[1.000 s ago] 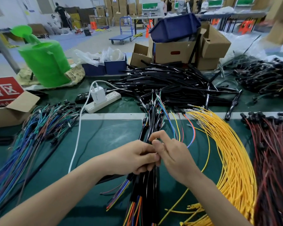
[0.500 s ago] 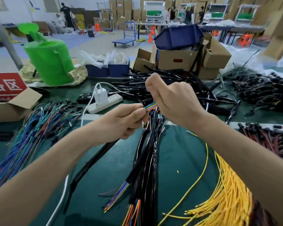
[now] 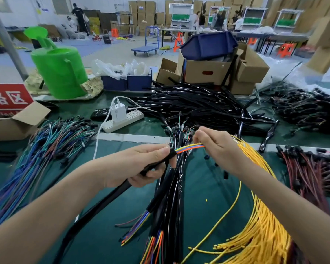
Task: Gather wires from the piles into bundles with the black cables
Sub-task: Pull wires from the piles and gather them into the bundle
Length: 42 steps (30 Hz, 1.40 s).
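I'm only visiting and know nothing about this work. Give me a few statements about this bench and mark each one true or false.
1. The left hand grips a black cable. True.
2. The right hand is open and holds nothing. False: it pinches the coloured wires that come out of that cable's end.
3. The yellow wires are piled on the person's left. False: they lie on the right; the blue and green wires lie on the left.
4. A white charger is plugged into the power strip. True.
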Available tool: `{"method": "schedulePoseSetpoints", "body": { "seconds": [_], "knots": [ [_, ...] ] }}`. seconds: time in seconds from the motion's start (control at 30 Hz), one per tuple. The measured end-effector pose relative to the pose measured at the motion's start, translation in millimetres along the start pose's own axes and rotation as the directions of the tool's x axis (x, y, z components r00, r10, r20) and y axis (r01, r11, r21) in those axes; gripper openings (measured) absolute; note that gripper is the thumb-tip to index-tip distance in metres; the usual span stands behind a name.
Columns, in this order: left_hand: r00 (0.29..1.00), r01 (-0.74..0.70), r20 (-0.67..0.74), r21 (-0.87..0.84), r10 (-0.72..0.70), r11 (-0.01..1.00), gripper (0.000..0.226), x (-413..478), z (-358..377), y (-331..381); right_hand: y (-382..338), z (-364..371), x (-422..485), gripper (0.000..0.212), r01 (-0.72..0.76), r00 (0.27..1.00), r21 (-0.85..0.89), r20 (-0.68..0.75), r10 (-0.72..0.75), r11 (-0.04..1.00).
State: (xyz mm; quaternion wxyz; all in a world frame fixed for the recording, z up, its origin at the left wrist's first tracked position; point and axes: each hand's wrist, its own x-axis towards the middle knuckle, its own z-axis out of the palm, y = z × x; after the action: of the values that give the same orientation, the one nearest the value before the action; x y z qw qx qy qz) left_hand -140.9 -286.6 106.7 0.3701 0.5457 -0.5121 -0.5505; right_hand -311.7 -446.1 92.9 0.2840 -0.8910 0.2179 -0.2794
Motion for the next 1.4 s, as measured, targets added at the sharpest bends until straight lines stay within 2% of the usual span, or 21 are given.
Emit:
{"method": "schedulePoseSetpoints", "body": {
  "seconds": [0.1,0.17,0.27,0.3,0.37,0.47,0.57,0.6,0.67,0.73,0.8,0.9,1.03,1.13,1.2,1.3,1.4],
  "knots": [
    [0.998,0.061,0.001,0.023,-0.061,0.998,0.038,-1.6,0.5,-0.2,-4.7,-2.3,-1.2,0.033,0.106,0.993,-0.231,-0.022,-0.114,0.967],
    [0.997,0.073,0.004,0.055,-0.073,0.996,0.037,-1.5,2.5,0.9,-19.2,-4.3,-1.2,0.032,0.15,0.986,-0.404,-0.004,-0.166,0.903],
    [0.998,0.053,0.037,0.081,-0.056,0.995,0.037,0.9,10.8,5.4,-48.8,6.6,-7.0,0.046,0.247,0.965,-0.527,0.055,-0.257,0.813],
    [0.998,0.036,0.053,0.09,-0.041,0.995,0.039,1.6,13.7,6.7,-55.3,12.0,-11.4,0.049,0.291,0.952,-0.49,0.058,-0.302,0.822],
    [0.997,-0.002,0.072,0.109,-0.006,0.994,0.039,1.8,16.2,8.1,-55.8,19.3,-16.1,0.054,0.276,0.96,-0.269,0.037,-0.277,0.923],
    [0.998,-0.014,0.064,0.149,0.005,0.989,0.039,-4.1,12.1,7.7,-29.7,18.7,-16.1,0.07,0.099,0.993,-0.026,0.065,-0.097,0.995],
    [1.0,0.021,0.015,0.147,-0.023,0.989,0.036,-9.3,7.1,5.2,-6.8,12.0,-20.1,0.067,-0.108,0.986,0.144,0.14,0.088,0.984],
    [0.999,0.039,0.004,0.15,-0.04,0.988,0.035,-10.1,6.6,3.8,-3.3,10.6,-21.7,0.064,-0.092,0.988,0.114,0.134,0.077,0.989],
    [0.998,0.069,-0.008,0.195,-0.069,0.978,0.035,-9.5,7.4,0.7,-1.2,7.2,-24.3,0.058,0.052,0.996,-0.093,0.076,-0.045,0.994],
    [0.996,0.082,-0.005,0.254,-0.083,0.964,0.035,-6.1,10.8,-1.1,-10.5,2.3,-25.9,0.049,0.173,0.985,-0.335,0.067,-0.16,0.926],
    [0.997,0.075,0.015,0.281,-0.082,0.957,0.035,-2.0,15.5,-0.4,-24.7,-1.3,-27.2,0.043,0.227,0.972,-0.523,0.073,-0.223,0.821],
    [0.997,0.048,0.047,0.285,-0.064,0.957,0.037,2.4,19.8,1.7,-41.1,0.6,-30.4,0.037,0.271,0.954,-0.586,0.058,-0.294,0.764],
    [0.997,0.02,0.063,0.243,-0.036,0.97,0.035,3.8,19.2,2.0,-43.7,0.0,-33.7,0.041,0.262,0.963,-0.496,0.078,-0.258,0.828],
    [0.998,0.014,0.064,0.208,-0.028,0.978,0.035,2.2,15.5,5.0,-38.9,-7.5,-33.6,0.037,0.214,0.967,-0.226,0.186,-0.173,0.95],
    [0.999,0.015,0.047,0.212,-0.025,0.977,0.033,1.3,9.4,7.1,-36.7,-12.2,-33.0,0.023,0.239,0.957,-0.077,0.186,-0.222,0.968],
    [0.999,-0.003,0.033,0.238,-0.006,0.971,0.031,-0.8,2.8,6.7,-34.7,-16.0,-35.2,0.022,0.219,0.959,0.09,0.164,-0.231,0.972],
    [0.998,-0.059,0.047,0.316,0.047,0.947,0.028,-3.7,5.1,4.7,-34.1,-15.2,-37.1,0.02,0.205,0.965,0.079,0.147,-0.215,0.975]
  ]
}}
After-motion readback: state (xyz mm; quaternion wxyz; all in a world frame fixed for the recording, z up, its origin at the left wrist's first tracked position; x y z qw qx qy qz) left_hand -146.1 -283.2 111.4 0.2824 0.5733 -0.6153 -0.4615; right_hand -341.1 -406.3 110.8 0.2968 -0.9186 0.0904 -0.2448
